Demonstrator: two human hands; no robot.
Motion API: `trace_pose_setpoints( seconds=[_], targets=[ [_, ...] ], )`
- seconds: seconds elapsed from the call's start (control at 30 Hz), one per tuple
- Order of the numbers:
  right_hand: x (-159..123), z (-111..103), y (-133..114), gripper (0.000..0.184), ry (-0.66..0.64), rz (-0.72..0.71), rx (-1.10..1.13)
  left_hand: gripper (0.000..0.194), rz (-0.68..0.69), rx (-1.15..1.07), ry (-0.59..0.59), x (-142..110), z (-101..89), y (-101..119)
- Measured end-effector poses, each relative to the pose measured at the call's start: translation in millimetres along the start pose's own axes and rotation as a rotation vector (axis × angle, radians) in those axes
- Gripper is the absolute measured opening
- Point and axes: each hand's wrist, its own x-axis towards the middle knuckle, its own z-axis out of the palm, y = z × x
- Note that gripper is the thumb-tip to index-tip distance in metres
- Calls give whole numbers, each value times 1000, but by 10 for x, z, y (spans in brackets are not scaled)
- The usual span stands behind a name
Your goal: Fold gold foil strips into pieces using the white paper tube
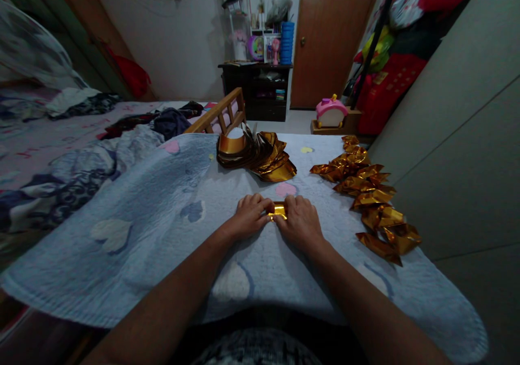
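Note:
A small folded piece of gold foil paper (279,210) lies on the light blue blanket (162,219) in front of me. My left hand (252,213) and my right hand (299,220) press on it from either side, fingers curled and pinching its edges. Most of the piece is hidden under my fingers. Beyond my hands sits a stack of gold foil sheets (258,156). To the right runs a row of several folded gold foil pieces (371,194).
The blanket covers a surface edged by a grey wall (467,154) on the right. A bed with clothes (81,132) lies to the left, a wooden rail (221,115) behind the stack. A dark shelf unit (260,89), a door and a pink toy (331,111) stand farther back.

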Motion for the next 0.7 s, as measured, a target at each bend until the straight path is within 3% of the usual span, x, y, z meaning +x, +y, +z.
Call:
trace_pose_setpoints(
  seconds=[0.3,0.7],
  targets=[
    [-52,-24,289,46,18,91,-6,16,-3,-12,7,-7,6,-3],
    [-36,-69,671,43,-36,144,79,17,8,-16,9,2,27,-38]
  ],
)
